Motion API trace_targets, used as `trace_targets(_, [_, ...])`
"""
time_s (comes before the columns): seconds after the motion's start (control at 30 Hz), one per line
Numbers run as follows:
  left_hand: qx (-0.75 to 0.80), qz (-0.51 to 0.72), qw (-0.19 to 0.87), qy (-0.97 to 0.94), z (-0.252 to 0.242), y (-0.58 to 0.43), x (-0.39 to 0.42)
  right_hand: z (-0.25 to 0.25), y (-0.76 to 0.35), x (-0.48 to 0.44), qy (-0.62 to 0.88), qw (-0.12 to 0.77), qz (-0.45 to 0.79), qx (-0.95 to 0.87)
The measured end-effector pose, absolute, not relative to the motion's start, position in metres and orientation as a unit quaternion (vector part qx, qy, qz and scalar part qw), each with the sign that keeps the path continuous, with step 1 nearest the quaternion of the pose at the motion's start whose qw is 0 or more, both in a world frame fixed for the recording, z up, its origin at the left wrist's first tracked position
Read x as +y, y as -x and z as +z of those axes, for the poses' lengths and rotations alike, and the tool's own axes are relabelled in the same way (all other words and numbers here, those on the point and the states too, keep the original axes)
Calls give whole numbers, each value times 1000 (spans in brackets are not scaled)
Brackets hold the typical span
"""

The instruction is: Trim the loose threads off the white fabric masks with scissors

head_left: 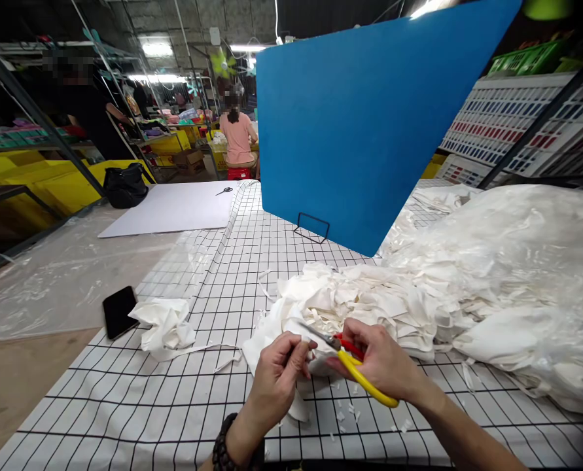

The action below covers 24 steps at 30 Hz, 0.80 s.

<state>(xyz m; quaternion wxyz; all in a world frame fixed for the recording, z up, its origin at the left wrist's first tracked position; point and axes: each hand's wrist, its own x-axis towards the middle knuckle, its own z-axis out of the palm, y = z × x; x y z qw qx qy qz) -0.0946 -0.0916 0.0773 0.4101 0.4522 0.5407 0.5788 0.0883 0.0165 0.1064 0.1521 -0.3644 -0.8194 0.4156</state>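
Observation:
My left hand (280,367) is closed, pinching a piece of white cloth (258,341) between thumb and fingers. In my right hand (380,358) are scissors (367,379) with one red and one yellow handle. Their blades point left, just above the fingertips of my left hand. Behind both hands lies a large heap of white cloth pieces (354,294) with thin straps. Small white scraps (353,411) are scattered on the black-and-white grid tablecloth (183,392) below my right hand.
A black phone (119,312) and a crumpled white cloth (166,325) lie at left. Behind stand a blue board (360,131), a white sheet (173,208) with dark scissors (224,191), and a black bag (125,186). Clear plastic wraps more cloth (531,261) at right. Two people are farther back.

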Motion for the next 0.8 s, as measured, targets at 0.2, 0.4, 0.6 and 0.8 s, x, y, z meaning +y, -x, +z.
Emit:
trace_targets(0.2, [527,565,474,-423,77,78,-84,80,-71,6,286,254,717,-583])
trace_targets(0.4, [549,537,421,-483,74,83,-101,62,-67,10,338,367,688,-527])
trace_targets(0.6, [774,490,169,-364,30,107,-130,65,-106,30,421,390,637,-514])
trace_targets(0.8, [795,433,264,-332,5,96,-127,70,-126,25,471,354,626,-512])
